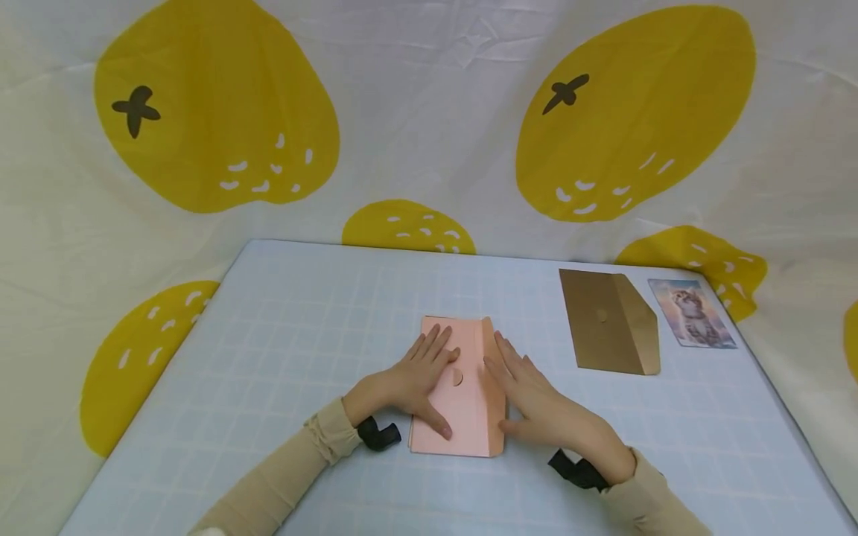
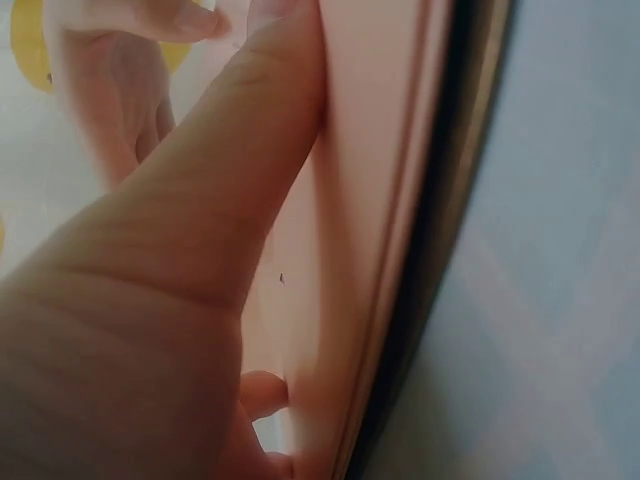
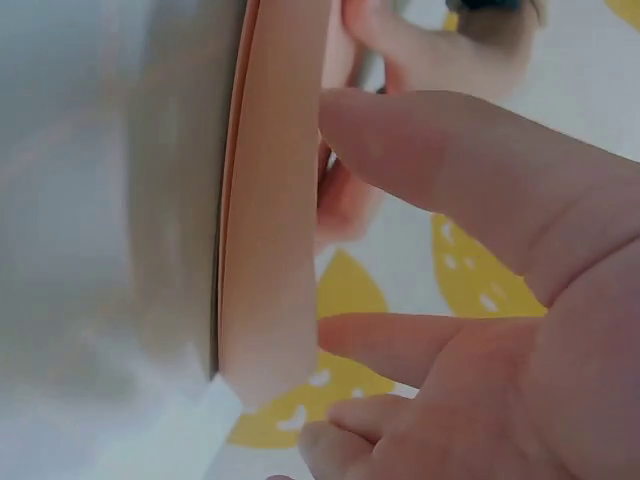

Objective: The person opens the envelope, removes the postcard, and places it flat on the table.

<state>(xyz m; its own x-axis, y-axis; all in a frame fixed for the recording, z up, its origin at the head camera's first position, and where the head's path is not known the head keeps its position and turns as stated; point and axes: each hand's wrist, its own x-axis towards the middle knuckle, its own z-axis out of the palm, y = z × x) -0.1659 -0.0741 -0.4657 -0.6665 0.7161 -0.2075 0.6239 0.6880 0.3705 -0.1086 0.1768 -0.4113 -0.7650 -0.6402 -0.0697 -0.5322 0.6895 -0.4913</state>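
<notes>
A pink envelope lies on the table in the head view, its narrow flap along the right side and a small round mark near its middle. Fingers spread, my left hand rests on the envelope's left half. My right hand is at the flap's right edge, with fairly straight fingertips touching it. In the left wrist view the left thumb lies on the pink paper, and darker layers show beneath its edge. The right wrist view shows the flap raised somewhat, with right-hand fingertips at its edge.
A brown-gold envelope with its flap opened out lies at the back right. Beside it is a picture card of a kitten. The table has a pale blue checked cover, and a white cloth with yellow fruit shapes hangs behind.
</notes>
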